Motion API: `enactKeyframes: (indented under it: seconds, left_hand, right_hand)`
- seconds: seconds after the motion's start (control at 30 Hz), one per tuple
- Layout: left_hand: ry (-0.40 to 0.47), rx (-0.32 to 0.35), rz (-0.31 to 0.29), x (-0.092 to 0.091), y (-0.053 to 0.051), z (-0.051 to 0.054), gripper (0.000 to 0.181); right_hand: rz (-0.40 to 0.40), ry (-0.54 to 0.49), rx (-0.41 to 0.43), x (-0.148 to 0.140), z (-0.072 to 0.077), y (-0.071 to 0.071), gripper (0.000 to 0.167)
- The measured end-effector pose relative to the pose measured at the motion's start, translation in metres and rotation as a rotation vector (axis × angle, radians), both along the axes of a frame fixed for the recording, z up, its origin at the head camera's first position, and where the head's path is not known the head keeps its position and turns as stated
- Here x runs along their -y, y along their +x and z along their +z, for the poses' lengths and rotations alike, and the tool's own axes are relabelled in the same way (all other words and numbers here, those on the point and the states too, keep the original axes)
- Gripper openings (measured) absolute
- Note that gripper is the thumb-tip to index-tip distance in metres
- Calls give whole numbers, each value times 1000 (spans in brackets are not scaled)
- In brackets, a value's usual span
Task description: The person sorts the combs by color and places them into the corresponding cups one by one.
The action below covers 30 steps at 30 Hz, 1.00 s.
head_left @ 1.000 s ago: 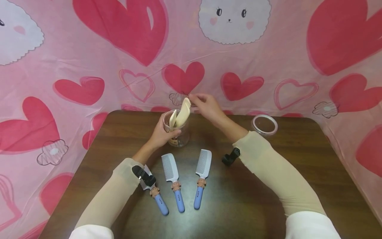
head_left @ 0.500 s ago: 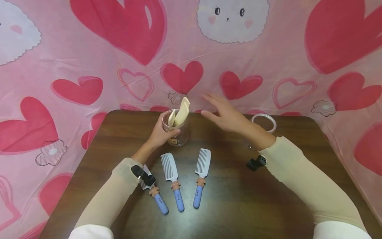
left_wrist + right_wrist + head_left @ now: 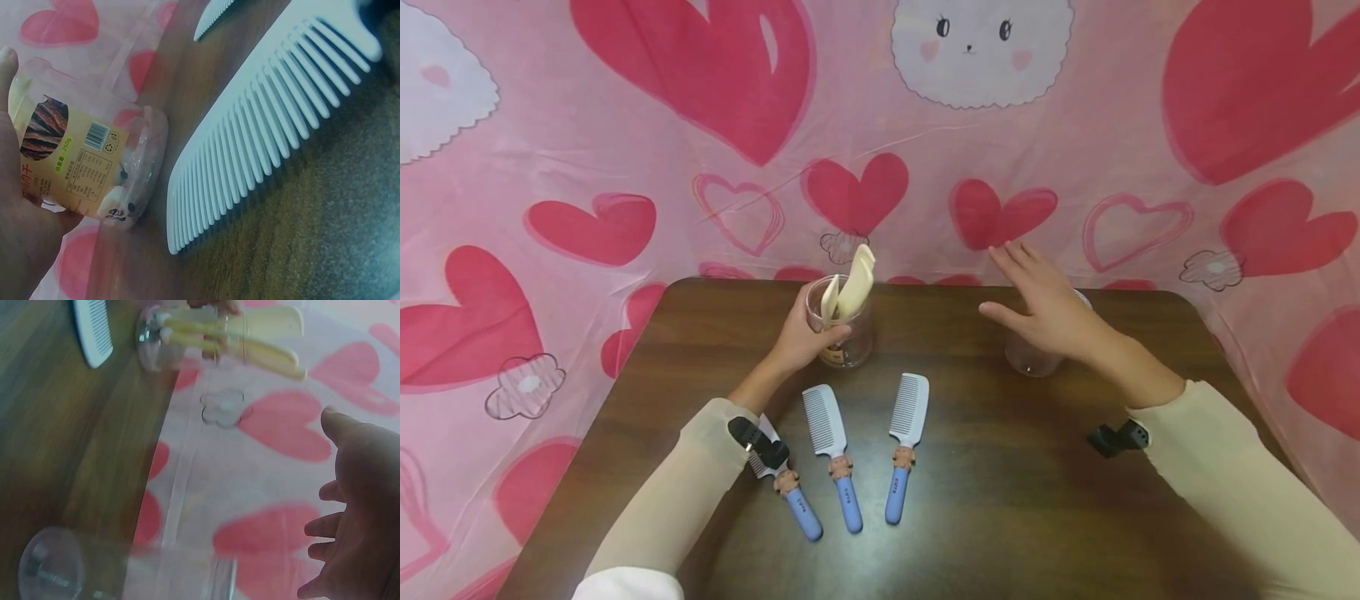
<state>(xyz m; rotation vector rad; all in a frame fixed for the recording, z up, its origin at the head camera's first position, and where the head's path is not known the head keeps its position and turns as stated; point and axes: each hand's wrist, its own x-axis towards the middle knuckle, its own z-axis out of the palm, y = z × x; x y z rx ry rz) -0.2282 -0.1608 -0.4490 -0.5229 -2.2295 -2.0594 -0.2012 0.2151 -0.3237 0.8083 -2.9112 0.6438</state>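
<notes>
My left hand (image 3: 799, 340) holds a clear plastic jar (image 3: 854, 346) upright at the back of the table, thumb across its front. A printed label (image 3: 78, 159) shows on it in the left wrist view. Several cream long-handled pieces (image 3: 856, 290) stand in this jar, broad flat ends sticking out of the mouth; their exact kind is unclear. My right hand (image 3: 1051, 307) hovers with fingers spread and holds nothing. Below and behind it is a second clear jar (image 3: 1032, 358), partly hidden by the hand in the head view; the right wrist view shows them apart.
Three combs with pale heads and blue handles lie in front of the jars: a right comb (image 3: 910, 412), a middle comb (image 3: 827, 421) and a left comb (image 3: 803, 512) partly under the left wrist. A pink heart-patterned cloth (image 3: 850, 100) hangs behind the wooden table (image 3: 1000, 500).
My right hand has let go of the cream piece at the left jar and moved right, its fingers spreading, to above the second jar. The left hand keeps holding its jar.
</notes>
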Motion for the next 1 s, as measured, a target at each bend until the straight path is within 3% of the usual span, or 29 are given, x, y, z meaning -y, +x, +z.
enactKeyframes:
  seconds: [0.2,0.37,0.5,0.73,1.0]
  left_hand:
    - [-14,-13,2,0,0,2,84]
    - [-19,-8,5,0,0,2,85]
    - [4,-13,-6,-1,0,2,86]
    - [1,-2,10,0,0,1,83]
    - [-20,1,13,0,1,1,83]
  right_hand:
    - [-65,-58,30,-35,-11,2,87]
    - [-110,-208,17,-58,-24,2,82]
    - [-168,-308,56,-73,-36,4,84]
    - [-234,-468,100,-89,-67,2,99]
    - [-282,-668,59,-87,-108,-3,110]
